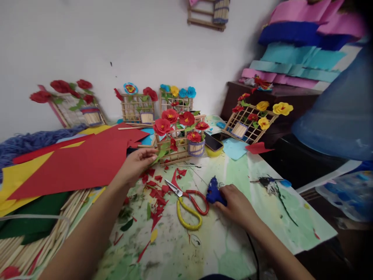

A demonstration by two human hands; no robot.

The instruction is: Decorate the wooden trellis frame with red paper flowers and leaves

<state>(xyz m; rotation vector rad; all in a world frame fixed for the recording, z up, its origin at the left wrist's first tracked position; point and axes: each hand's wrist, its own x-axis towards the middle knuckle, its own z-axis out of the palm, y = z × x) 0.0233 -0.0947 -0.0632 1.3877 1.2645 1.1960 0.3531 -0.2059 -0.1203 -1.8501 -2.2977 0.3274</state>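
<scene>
My left hand (142, 161) pinches a green paper leaf (161, 153) at the left side of a small stick lattice (177, 155). Red paper flowers (169, 116) top this lattice, and a little stick pot (196, 148) with purple bands sits at its right. My right hand (235, 202) is closed round a blue glue gun (215, 191), which is low over the table, its black cord trailing toward me. Between my hands lie scissors (186, 202) with one red and one yellow handle, blades slightly apart.
Red paper scraps (157, 194) litter the table (233, 252). Large red sheets (84, 159) and bundled sticks (67, 217) lie at left. Several finished flower lattices (138, 107) lean along the wall. A phone (213, 141) rests on a yellow bowl (215, 152); a water jug (340, 112) stands at right.
</scene>
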